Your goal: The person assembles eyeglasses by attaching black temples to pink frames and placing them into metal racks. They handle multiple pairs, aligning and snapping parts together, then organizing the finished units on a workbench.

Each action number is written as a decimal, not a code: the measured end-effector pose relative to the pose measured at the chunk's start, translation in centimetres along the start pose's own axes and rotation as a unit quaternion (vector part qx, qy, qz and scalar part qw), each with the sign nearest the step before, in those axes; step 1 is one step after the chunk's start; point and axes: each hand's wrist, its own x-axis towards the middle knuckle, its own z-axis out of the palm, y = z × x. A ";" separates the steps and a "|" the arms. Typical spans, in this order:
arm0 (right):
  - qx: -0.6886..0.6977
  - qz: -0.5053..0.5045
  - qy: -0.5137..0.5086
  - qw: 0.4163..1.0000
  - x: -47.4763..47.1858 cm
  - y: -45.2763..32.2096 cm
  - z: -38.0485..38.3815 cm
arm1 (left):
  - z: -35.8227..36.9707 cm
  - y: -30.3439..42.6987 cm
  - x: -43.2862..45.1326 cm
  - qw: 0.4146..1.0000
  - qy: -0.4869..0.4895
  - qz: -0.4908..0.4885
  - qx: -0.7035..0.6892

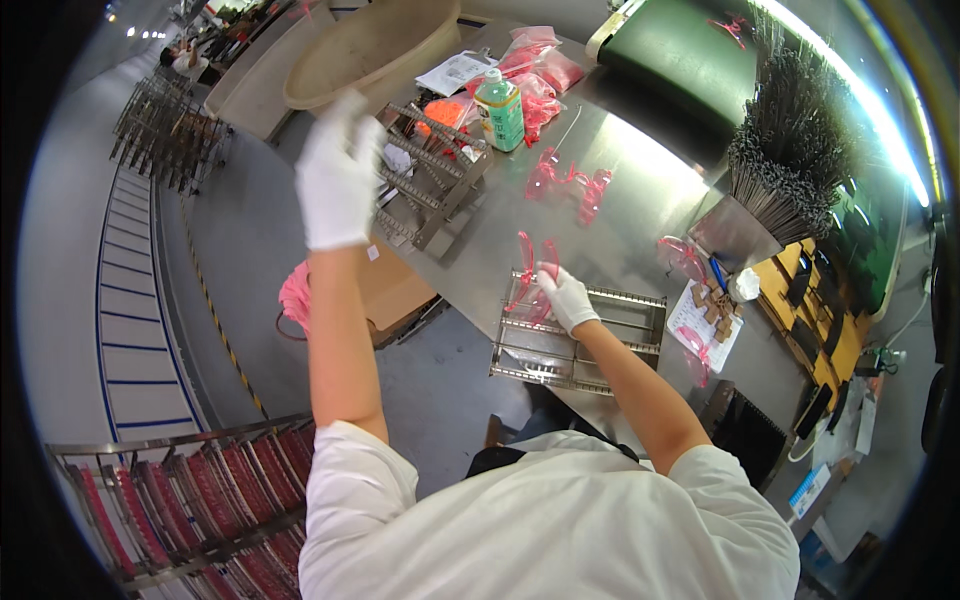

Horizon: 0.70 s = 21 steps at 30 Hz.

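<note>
My gloved right hand holds pink translucent plastic parts, which look like eyewear frames, over the left end of a slotted metal rack. My gloved left hand is raised at the left, beside a second slotted metal rack; its blurred fingers are apart and nothing shows in them. More pink translucent parts lie on the steel table behind the near rack. Another pink piece rests at the right, by a sheet of paper with small brown blocks.
A green bottle stands before bags of pink pieces. A metal holder full of dark wire rods stands at the right. Below the table's left edge is a cardboard box. Loaded racks stand at lower left. A person is far off.
</note>
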 end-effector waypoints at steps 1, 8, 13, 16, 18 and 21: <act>-0.085 -0.037 0.014 0.996 1.9 1.8 0.3 | 1.7 0.3 -1.9 0.989 -0.102 -0.091 -0.062; -0.010 0.081 -0.062 0.995 2.1 -1.1 0.7 | 16.9 -2.2 -7.6 0.816 -0.501 -0.219 -0.188; -0.069 0.048 -0.044 0.995 -3.3 -1.3 -2.5 | 34.3 -6.8 -8.5 0.862 -0.440 -0.225 -0.118; -0.035 0.049 -0.032 0.998 -7.1 -1.7 -5.5 | 39.7 -7.9 -9.1 0.790 -0.442 -0.350 -0.241; -0.017 0.067 -0.014 0.998 -8.8 -0.3 -8.0 | 41.6 -8.4 -9.6 0.878 -0.441 -0.156 -0.102; 0.009 0.087 0.038 0.995 -11.7 0.3 -10.8 | 37.8 -3.6 -7.9 0.882 -0.437 -0.129 -0.123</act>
